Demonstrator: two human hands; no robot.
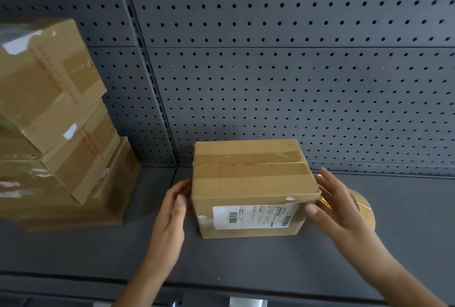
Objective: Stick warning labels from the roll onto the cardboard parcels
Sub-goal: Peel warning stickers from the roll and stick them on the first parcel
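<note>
A small cardboard parcel (251, 183) stands on the dark grey shelf (246, 262), taped along its top, with a white shipping label on its near face. My left hand (172, 213) lies against the parcel's left side with straight fingers, thumb by the front corner. My right hand (337, 205) is at the parcel's right end, fingers spread and straight, thumb touching the front right corner. Behind my right hand lies the roll of yellow-orange labels (364, 205), mostly hidden by the hand.
A stack of larger cardboard parcels (56, 122) with red print and clear tape fills the shelf's left side. A grey pegboard wall (295, 73) rises behind. The shelf's front edge (221, 289) runs along the bottom.
</note>
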